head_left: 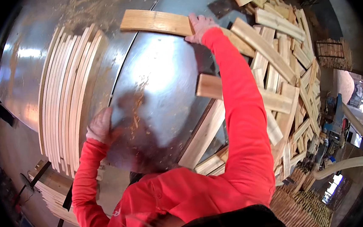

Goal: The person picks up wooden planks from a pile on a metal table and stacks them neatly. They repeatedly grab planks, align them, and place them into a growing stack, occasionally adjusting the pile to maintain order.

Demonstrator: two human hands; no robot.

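Observation:
My right hand (202, 27) reaches to the far side of a metal table (156, 68) and grips a flat wooden board (155, 21). Its thumb is at the near edge, with the fingers over the top. Another stretch of wood (240, 42) shows beyond my wrist; whether it is the same board I cannot tell. Nearer to me, my left hand (100, 127) is empty, its fingers apart, low over the table beside a row of boards (67, 97) standing on edge. A short board end (209, 86) juts out from under my right forearm.
A jumbled heap of boards (286, 62) covers the right side. A dark seam (122, 69) crosses the table, with sawdust (137, 108) scattered about. More stacked boards (58, 195) lie at the lower left. Machinery and a pale hose (343, 167) stand at the far right.

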